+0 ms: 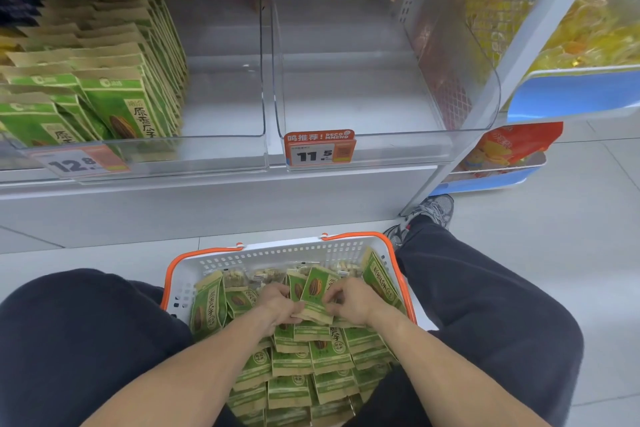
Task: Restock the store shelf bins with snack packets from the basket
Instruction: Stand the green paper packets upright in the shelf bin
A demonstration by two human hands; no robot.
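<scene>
A: Nearest us, our left hand (277, 302) and right hand (349, 300) curl their fingers round a small stack of green packets (313, 291), just above the basket (180, 288) between our knees.

B: The stack looks loose; a slack pinch could fan it back into the heap.

A: Beyond, the clear bin (381, 146) over the 11.5 tag (318, 151) stands bare, and its front lip might catch the packets.
</scene>
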